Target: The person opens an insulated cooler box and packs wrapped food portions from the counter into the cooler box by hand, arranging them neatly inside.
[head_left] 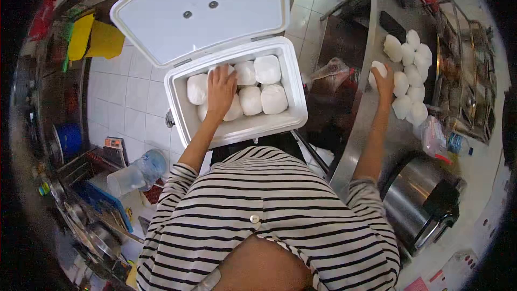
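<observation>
A white cool box point(297, 83) stands open in front of me, with several white rounded packets point(267, 70) packed in two rows inside. My left hand point(222, 86) reaches into it, fingers curled over the top of one packet in the back row and partly hiding it. On the metal counter to the right, my right hand point(383, 80) is closed around another white packet point(374, 75). Just beyond that hand lies a cluster of similar white packets point(413, 75). What fills the packets cannot be made out.
The box's lid point(204, 16) is swung back, away from me. A large metal pot point(414, 194) sits on the counter point(350, 145) near my right elbow. A wire rack point(458, 64) borders the counter's far side. Plastic containers point(134, 175) and pans point(102, 240) are at left.
</observation>
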{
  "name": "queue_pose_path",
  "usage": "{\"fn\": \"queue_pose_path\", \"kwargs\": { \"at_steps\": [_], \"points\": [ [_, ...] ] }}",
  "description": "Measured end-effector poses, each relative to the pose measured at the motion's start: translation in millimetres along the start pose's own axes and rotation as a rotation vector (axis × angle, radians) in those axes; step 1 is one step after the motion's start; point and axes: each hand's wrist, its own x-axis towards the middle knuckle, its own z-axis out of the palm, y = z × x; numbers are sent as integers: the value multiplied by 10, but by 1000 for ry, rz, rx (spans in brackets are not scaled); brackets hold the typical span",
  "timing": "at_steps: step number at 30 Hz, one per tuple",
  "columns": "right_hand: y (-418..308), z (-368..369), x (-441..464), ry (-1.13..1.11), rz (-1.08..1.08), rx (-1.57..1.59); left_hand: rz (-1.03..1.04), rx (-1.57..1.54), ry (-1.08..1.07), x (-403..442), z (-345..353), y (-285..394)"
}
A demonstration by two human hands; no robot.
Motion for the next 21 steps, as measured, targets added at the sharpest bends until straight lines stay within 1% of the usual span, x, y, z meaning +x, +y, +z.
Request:
{"fn": "queue_pose_path", "kwargs": {
  "at_steps": [1, 2, 3, 5, 6, 7, 8, 9, 10, 12, 13, 15, 16, 18, 19, 20, 21],
  "points": [
    [-412, -141, -264, -170, 120, 390, 16, 2, -2, -4, 28, -49],
    [-868, -293, -539, -296, 305, 749, 34, 1, -13, -24, 34, -87],
    [-869, -231, -636, -464, 449, 1129, 32, 20, 30, -29, 30, -78],
    [-1030, 52, -1005, -754, 264, 1154, 2, 27, 16, -48, 11, -39],
    [-1458, 190, -1208, -877, 244, 1079, -9, 29, 15, -35, 12, -35],
    [-1885, 328, -1411, -999, 212, 997, -22, 43, 62, -59, 101, -47],
    [-2092, 597, -1542, -946, 110, 873, -46, 20, 61, -48, 91, -46],
    [-2285, 884, -1631, -830, 6, 657, -71, -3, 61, -54, 71, -42],
    [-2416, 1242, -1766, -668, 49, 494, -95, -25, 58, -74, 43, -48],
    [-2415, 2001, -2051, -273, -285, 173, -90, -39, 45, -97, -48, -77],
    [-2417, 2195, -2197, -214, -344, 112, -85, -49, 41, -96, -80, -84],
    [-2447, 2363, -2377, -100, -464, -14, -156, -216, 72, -94, -125, -115],
    [-2431, 2380, -2362, -170, -471, 91, -187, -303, 83, -86, -138, -129],
    [-2318, 2350, -2262, -298, -469, 288, -73, -384, 107, -46, -169, -67],
    [-2139, 2453, -2191, -335, -512, 272, -2, -434, 119, 4, -170, 1],
    [-1957, 2557, -2118, -373, -555, 257, 43, -409, 80, 52, -128, 67],
    [-1956, 2392, -2028, -525, -432, 417, 93, -384, 42, 77, -69, 108]
  ]
}}
